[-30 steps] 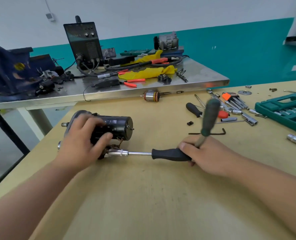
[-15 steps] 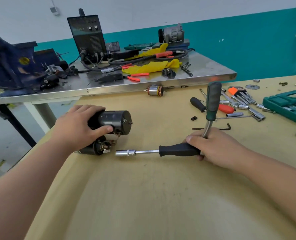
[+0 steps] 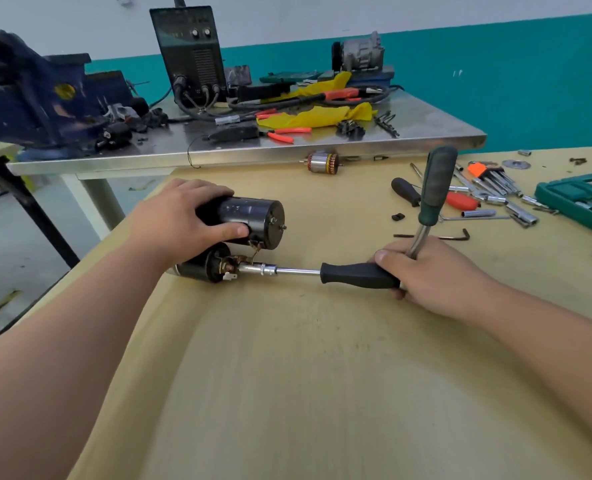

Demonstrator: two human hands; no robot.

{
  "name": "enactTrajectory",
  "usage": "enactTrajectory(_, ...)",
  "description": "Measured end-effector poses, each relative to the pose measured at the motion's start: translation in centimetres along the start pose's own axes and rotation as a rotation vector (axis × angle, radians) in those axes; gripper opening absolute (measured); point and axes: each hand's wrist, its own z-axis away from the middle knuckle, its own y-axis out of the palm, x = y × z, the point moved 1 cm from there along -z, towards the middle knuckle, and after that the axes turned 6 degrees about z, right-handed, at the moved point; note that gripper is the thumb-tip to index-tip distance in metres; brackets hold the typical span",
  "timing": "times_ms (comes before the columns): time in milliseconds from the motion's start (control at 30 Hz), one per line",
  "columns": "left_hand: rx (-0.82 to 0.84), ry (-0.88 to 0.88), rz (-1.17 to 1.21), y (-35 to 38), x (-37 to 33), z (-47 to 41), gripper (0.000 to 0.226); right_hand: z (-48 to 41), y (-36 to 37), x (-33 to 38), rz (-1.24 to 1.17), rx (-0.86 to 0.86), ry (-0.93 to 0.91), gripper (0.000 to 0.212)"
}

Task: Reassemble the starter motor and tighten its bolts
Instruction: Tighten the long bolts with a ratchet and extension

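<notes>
The black starter motor [image 3: 253, 216] lies on its side on the wooden table [image 3: 322, 375], its solenoid [image 3: 204, 266] nearest me. My left hand [image 3: 180, 223] grips the motor body from above, thumb along its side. My right hand [image 3: 433, 271] holds a black-handled socket driver [image 3: 357, 274] level with the table. Its chrome socket [image 3: 256, 268] sits on a terminal at the solenoid's end. A green-handled ratchet [image 3: 436, 185] is also held in my right hand and sticks upward between its fingers.
An armature [image 3: 322, 162] lies at the table's far edge. Loose sockets, hex keys [image 3: 492, 174], a black-handled tool [image 3: 405, 191] and a green socket case [image 3: 582, 199] crowd the right side. A steel bench [image 3: 287, 147] behind carries a welder [image 3: 190, 53], pliers and a blue vise [image 3: 28, 95].
Half a second ago the socket was off the solenoid with a gap between them. It now sits on the terminal again. My left hand kept hold of the motor.
</notes>
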Motion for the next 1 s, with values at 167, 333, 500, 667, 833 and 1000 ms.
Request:
enactTrajectory(167,-0.001,-0.016,-0.012,0.1,0.1,-0.1,0.075,-0.1,0.0,-0.2,0.059,0.060,-0.069,0.004)
enactTrajectory(333,0.002,-0.040,-0.003,0.1,0.2,-0.1,0.077,0.3,0.4,-0.5,0.058,0.028,-0.174,0.030)
enactTrajectory(500,-0.011,-0.098,0.069,-0.1,0.6,0.1,0.080,-0.2,0.4,-0.4,-0.060,0.053,-0.113,0.008)
enactTrajectory(667,-0.135,-0.201,0.217,-0.5,2.1,1.3,0.073,-1.3,0.0,1.0,-0.178,0.157,-0.077,0.010)
enactTrajectory(833,-0.074,-0.165,0.160,-0.6,1.7,1.2,0.079,-2.6,-2.2,3.4,-0.197,0.048,-0.144,0.012)
enactTrajectory(1000,-0.114,-0.201,0.252,-0.9,1.9,1.5,0.073,-2.0,-3.0,4.2,0.042,0.052,-0.195,0.022)
